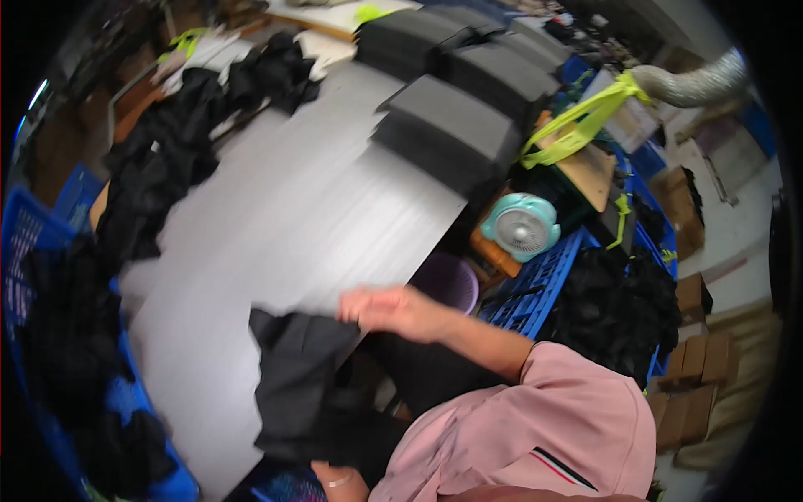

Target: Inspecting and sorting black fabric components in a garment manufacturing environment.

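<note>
A piece of black cloth (301, 368) lies over the near edge of the pale grey table (251, 226) and hangs down beside my body. My right hand (385, 311) is at its upper corner, fingers bent together and closed on the fabric, slightly blurred. Low in the picture, my left hand (341, 482) reaches to the lower side of the same cloth. A thin light band crosses it, and its fingers are hidden behind the fabric.
Stacks of dark cut pieces (452, 117) stand at the table's far right. Heaped black cloth (167, 159) covers its left side. Blue crates (535, 284) with black fabric flank both sides. A turquoise fan (523, 227) and a purple bin (447, 283) sit right of the table.
</note>
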`<state>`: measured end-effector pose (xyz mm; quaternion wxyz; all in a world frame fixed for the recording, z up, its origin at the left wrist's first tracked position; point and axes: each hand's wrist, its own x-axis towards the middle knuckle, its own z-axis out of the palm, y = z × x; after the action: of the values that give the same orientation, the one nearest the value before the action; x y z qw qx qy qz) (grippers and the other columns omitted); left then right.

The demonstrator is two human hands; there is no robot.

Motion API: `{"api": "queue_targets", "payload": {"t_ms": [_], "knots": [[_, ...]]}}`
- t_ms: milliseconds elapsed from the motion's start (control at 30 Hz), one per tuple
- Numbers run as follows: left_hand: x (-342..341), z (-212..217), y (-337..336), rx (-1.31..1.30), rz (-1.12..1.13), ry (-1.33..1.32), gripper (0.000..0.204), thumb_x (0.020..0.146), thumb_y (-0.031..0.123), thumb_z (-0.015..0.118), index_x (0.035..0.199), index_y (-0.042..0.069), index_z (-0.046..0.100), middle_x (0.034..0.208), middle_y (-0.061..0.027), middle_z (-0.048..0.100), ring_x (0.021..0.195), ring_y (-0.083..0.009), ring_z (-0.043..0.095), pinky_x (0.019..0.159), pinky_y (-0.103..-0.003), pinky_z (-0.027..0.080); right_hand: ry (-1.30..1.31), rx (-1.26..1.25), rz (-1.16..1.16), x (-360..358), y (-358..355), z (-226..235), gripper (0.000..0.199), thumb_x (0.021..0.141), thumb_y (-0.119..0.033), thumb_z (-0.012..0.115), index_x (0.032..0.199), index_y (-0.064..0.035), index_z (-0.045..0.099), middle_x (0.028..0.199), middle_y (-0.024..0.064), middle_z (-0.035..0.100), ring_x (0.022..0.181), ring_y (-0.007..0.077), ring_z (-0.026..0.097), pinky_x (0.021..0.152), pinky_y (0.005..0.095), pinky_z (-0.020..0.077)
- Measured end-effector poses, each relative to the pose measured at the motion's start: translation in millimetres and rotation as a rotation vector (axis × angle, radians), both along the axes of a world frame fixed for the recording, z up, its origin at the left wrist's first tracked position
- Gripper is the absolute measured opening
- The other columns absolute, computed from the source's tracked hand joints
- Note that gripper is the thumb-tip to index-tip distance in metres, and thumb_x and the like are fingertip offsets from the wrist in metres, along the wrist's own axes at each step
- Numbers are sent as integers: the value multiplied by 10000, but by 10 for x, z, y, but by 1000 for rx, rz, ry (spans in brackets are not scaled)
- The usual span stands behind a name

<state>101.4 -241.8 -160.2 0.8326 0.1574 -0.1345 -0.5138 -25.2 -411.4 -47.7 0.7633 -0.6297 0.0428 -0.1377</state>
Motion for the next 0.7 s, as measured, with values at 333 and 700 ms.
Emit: {"api": "queue_targets", "payload": {"t_ms": [333, 700], "knots": [[-381, 797, 537, 722, 386, -296, 263, 970, 59, 583, 1212, -43, 580, 1146, -157, 649, 1020, -225, 660, 913, -349, 543, -90, -688, -848, 839, -422, -167, 235, 988, -120, 559, 1174, 17, 603, 1089, 83, 619, 982, 131, 594, 902, 279, 468], [423, 1158, 191, 810, 406, -1605, 410, 856, 100, 690, 1255, 43, 612, 1260, -126, 625, 1183, -314, 549, 1018, -399, 410, 184, -495, -418, 159, 444, -267, 343, 800, -130, 786, 1077, 2, 632, 895, 100, 614, 816, 163, 624, 728, 311, 502]]}}
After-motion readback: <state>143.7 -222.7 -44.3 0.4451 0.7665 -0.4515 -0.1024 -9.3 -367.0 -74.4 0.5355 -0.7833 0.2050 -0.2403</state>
